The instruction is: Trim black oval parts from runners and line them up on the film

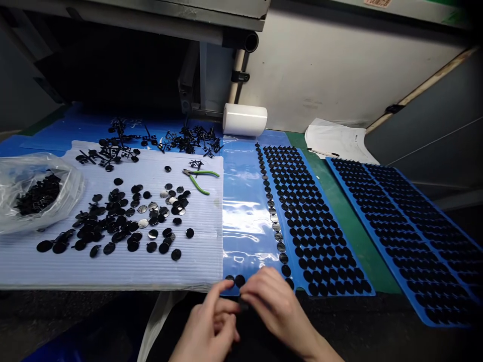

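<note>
At the table's front edge, my right hand is closed in a pinch on a small black disc, mostly hidden by the fingers. Close beside it is my left hand, its index finger reaching forward and the others curled in; whatever they may hold is hidden. Two black discs lie on the blue sheet just beyond my fingertips. A column of glossy black discs runs away from me on the same sheet. Many loose black discs are scattered on the white ribbed board to the left.
Green-handled nippers lie on the board near black sprue scraps. A clear plastic bag of black parts sits far left. Two blue sheets carry rows of discs at right. A white roll and papers are behind.
</note>
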Motion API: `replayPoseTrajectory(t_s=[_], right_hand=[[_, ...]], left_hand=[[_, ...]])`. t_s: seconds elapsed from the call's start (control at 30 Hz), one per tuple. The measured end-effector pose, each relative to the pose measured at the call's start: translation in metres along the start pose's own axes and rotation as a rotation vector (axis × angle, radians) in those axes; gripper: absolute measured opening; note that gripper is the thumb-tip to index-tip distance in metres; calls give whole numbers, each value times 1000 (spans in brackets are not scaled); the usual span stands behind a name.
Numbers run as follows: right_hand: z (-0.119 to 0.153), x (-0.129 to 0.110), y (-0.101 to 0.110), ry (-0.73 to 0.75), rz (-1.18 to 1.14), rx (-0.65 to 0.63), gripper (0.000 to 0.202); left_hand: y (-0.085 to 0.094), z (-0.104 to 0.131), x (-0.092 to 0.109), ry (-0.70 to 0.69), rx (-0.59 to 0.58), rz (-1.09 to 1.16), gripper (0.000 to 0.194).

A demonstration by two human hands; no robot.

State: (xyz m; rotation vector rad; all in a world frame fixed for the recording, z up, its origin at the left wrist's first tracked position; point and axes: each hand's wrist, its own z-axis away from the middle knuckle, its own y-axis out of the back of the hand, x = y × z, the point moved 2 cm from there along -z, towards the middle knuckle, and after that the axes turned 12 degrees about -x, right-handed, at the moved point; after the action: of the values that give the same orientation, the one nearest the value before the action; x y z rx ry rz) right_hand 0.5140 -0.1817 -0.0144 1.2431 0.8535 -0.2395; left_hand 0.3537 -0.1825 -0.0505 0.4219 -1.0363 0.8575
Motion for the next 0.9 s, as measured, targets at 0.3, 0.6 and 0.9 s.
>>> replayPoseTrajectory(t_s=[0.3,0.6,0.9], right_hand=[[0,25,3,-107,203,77,11],[-3,22,2,-108,236,73,12],[1,18,1,-126,214,167,12]], left_hand=[[85,3,4,-185,665,-1005,23],[72,8,18,-211,659,-798,18],[22,-13,36,-53,67,121,13]])
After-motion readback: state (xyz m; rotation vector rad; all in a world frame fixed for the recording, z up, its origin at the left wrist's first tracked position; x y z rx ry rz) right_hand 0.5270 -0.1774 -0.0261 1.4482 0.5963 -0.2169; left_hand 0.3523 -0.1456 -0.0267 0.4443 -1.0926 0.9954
